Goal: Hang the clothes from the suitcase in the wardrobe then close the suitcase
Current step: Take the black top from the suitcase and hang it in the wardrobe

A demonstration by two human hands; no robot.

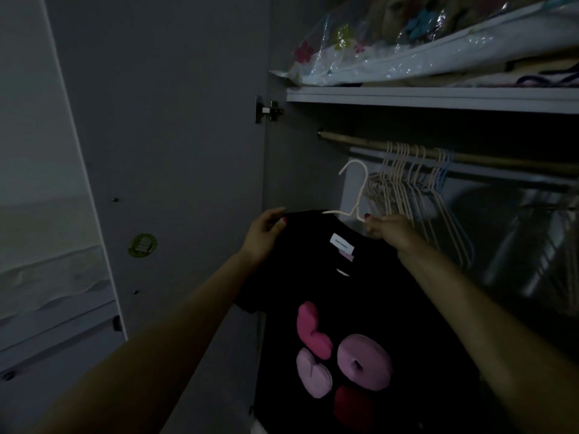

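I hold a black shirt [360,308] up in the centre of the frame, in front of the open wardrobe [282,167]. My left hand [266,231] pinches the shirt's left shoulder, thumb on top and fingers curled under the cloth. My right hand [388,231] grips the right shoulder together with a pale hanger [354,189] whose hook rises just above the collar, apart from the rail [501,159]. More hangers [413,183] crowd the rail at centre right. Pink and purple padded shapes show on the shirt at lower centre. A shelf [438,97] at upper right carries a clear bag [407,54] of bedding. The door [172,151] fills the left.
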